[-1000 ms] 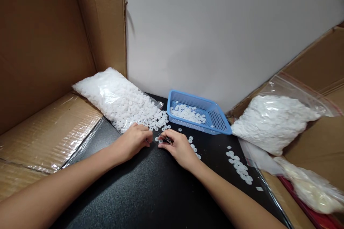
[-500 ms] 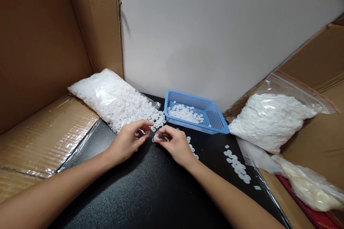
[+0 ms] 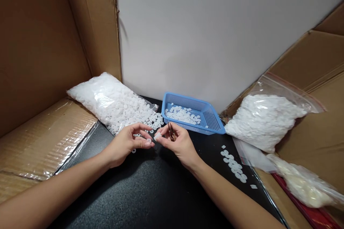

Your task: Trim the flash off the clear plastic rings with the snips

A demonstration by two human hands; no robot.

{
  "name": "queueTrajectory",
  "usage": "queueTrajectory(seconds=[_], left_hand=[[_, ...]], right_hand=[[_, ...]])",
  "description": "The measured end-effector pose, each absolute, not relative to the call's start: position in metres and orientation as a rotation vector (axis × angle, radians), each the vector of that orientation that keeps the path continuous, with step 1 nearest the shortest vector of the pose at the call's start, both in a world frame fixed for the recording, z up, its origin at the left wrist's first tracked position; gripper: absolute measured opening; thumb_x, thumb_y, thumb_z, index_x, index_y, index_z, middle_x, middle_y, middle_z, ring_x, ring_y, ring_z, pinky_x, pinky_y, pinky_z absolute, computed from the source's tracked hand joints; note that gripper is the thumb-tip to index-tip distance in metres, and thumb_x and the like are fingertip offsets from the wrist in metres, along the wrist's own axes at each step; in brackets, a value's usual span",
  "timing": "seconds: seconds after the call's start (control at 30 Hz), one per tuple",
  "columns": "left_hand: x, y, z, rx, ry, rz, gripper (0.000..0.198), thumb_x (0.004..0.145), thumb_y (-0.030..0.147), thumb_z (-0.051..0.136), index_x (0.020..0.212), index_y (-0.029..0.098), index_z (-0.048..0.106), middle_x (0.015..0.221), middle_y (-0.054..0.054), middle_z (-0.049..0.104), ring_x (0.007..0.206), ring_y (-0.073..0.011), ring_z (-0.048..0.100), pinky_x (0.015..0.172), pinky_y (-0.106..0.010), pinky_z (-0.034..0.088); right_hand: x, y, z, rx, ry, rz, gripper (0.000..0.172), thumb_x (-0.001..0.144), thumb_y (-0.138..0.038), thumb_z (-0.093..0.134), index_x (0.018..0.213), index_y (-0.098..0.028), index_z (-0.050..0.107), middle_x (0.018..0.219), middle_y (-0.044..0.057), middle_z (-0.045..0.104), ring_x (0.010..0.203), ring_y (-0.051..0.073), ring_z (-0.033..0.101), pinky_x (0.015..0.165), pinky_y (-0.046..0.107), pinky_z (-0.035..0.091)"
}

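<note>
My left hand pinches a small white plastic ring between thumb and fingertip. Facing it, my right hand grips a white plastic piece at its thumb and fingertips. A shiny brown two-armed tool, its exact kind unclear, is tucked among the right fingers. Loose white rings lie just beyond my hands, spilling from a clear plastic bag full of them. Behind the right hand stands a blue perforated basket with many small white pieces in it.
On the right of the black table lies a cluster of larger white discs. Beyond the table's right edge are a zip bag of white pieces, a bag with yellowish contents and a red tray. Cardboard walls the left.
My right hand has turned, so the brown tool stands more upright and shows clearly. The left fingers have closed on a ring and come nearer the right hand. The view has shifted slightly.
</note>
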State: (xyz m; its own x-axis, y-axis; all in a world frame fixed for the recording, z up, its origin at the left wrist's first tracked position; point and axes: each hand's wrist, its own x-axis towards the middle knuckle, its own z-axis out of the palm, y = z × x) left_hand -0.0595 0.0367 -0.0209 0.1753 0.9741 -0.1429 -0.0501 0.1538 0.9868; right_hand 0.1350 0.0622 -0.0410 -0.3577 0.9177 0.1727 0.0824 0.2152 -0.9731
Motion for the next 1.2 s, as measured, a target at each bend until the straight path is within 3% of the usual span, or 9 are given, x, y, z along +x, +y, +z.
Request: queueTrajectory(seconds=[0.17,0.33,0.43,0.53,0.67,0.87,1.07,1.2], left_hand=[[-0.047,0.023,-0.017,0.896,0.936,0.930,0.046,0.062,0.019,0.090,0.104,0.015,0.072,0.080,-0.003,0.076,0.074,-0.0175,0.073,0.076,-0.031,0.056],[-0.045,0.018,-0.014,0.709,0.872,0.903,0.048,0.063,0.021,0.094,0.104,0.013,0.073,0.066,0.000,0.073,0.061,-0.0116,0.068,0.065,-0.022,0.052],[-0.043,0.016,-0.013,0.680,0.853,0.920,0.049,0.061,0.025,0.096,0.104,0.013,0.073,0.063,0.000,0.073,0.058,-0.0104,0.066,0.062,-0.020,0.050],[-0.043,0.015,-0.015,0.673,0.820,0.955,0.051,0.063,0.027,0.095,0.107,0.015,0.073,0.073,-0.004,0.078,0.064,-0.0122,0.068,0.068,-0.023,0.053],[-0.043,0.015,-0.016,0.694,0.783,0.982,0.052,0.064,0.022,0.095,0.110,0.015,0.073,0.072,-0.002,0.077,0.071,-0.0138,0.070,0.078,-0.025,0.053],[-0.040,0.010,-0.013,0.642,0.666,0.999,0.047,0.077,0.028,0.087,0.120,0.015,0.070,0.089,-0.010,0.080,0.085,-0.0193,0.074,0.084,-0.031,0.055],[-0.040,0.010,-0.009,0.634,0.669,1.033,0.045,0.074,0.021,0.089,0.115,0.017,0.072,0.076,-0.004,0.079,0.081,-0.0158,0.074,0.081,-0.025,0.055],[-0.039,0.008,-0.004,0.674,0.705,1.038,0.037,0.074,0.018,0.088,0.109,0.018,0.074,0.072,-0.001,0.078,0.077,-0.0146,0.074,0.078,-0.023,0.055]], right_hand=[[0.135,0.050,-0.029,-0.892,-1.599,1.389,0.039,0.071,-0.052,0.082,0.077,-0.021,0.058,0.082,0.003,0.072,0.060,0.013,0.054,0.056,0.028,0.046],[0.139,0.050,-0.025,-0.864,-1.578,1.445,0.041,0.070,-0.052,0.085,0.078,-0.021,0.060,0.082,0.003,0.071,0.065,0.014,0.058,0.060,0.029,0.048],[0.141,0.048,-0.025,-0.876,-1.580,1.451,0.042,0.066,-0.050,0.088,0.080,-0.021,0.061,0.075,-0.001,0.066,0.056,0.011,0.048,0.054,0.027,0.043],[0.139,0.042,-0.025,-0.860,-1.600,1.442,0.047,0.060,-0.041,0.093,0.088,-0.023,0.060,0.079,-0.004,0.060,0.052,0.007,0.038,0.047,0.023,0.036],[0.134,0.035,-0.023,-0.770,-1.629,1.375,0.030,0.074,-0.026,0.079,0.092,-0.024,0.055,0.097,0.000,0.055,0.059,0.007,0.047,0.048,0.020,0.037],[0.132,0.029,-0.021,-0.733,-1.651,1.315,0.026,0.075,-0.019,0.075,0.092,-0.025,0.056,0.103,0.001,0.050,0.073,0.010,0.055,0.056,0.021,0.045],[0.133,0.027,-0.022,-0.688,-1.681,1.315,0.027,0.075,-0.014,0.075,0.094,-0.027,0.058,0.101,-0.001,0.047,0.065,0.006,0.047,0.050,0.019,0.034],[0.134,0.027,-0.023,-0.668,-1.685,1.311,0.030,0.075,-0.013,0.077,0.095,-0.028,0.061,0.099,-0.002,0.047,0.064,0.006,0.046,0.050,0.019,0.035]])
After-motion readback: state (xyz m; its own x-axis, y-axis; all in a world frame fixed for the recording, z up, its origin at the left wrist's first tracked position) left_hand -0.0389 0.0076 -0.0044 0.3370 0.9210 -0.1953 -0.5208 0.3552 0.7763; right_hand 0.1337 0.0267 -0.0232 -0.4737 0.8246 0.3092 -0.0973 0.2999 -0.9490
